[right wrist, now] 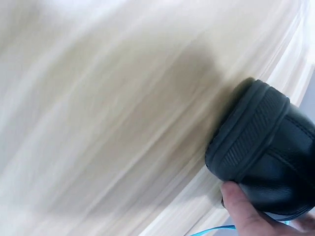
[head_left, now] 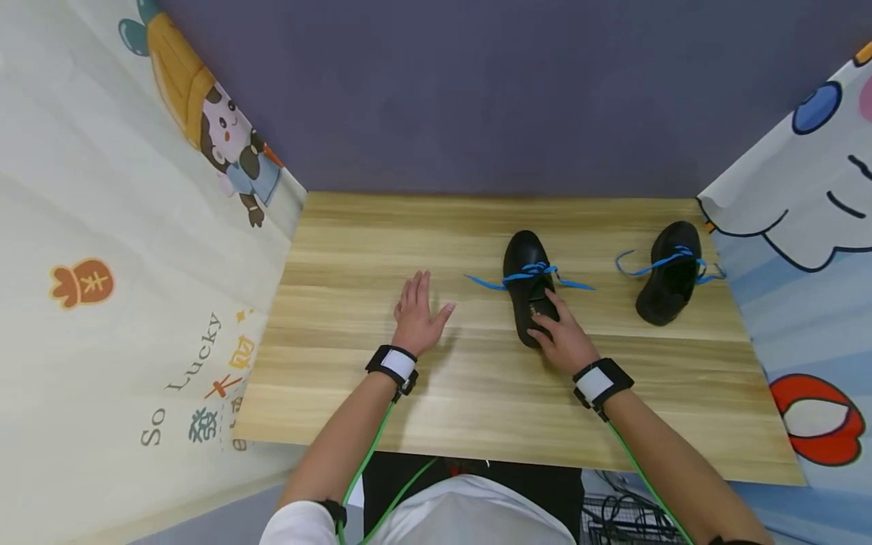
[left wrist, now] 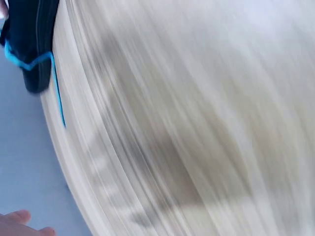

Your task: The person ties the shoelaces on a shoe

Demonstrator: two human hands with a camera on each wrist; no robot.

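A black shoe (head_left: 530, 286) with a blue lace (head_left: 527, 275) lies in the middle of the wooden table (head_left: 443, 393), toe pointing away from me. My right hand (head_left: 560, 333) grips its heel end; in the right wrist view the thumb (right wrist: 241, 206) presses against the shoe's rear (right wrist: 263, 147). My left hand (head_left: 417, 314) hovers flat over the table left of that shoe, fingers straight, holding nothing. A second black shoe (head_left: 671, 280) with a loose blue lace (head_left: 657, 263) lies at the right. The left wrist view is blurred and shows one shoe (left wrist: 32, 42) at the top left.
Printed cartoon cloths (head_left: 102, 265) hang at the left and at the right (head_left: 811, 227) of the table. A dark purple wall (head_left: 477, 91) stands behind it. Green cables (head_left: 371, 458) run from my wristbands toward my body.
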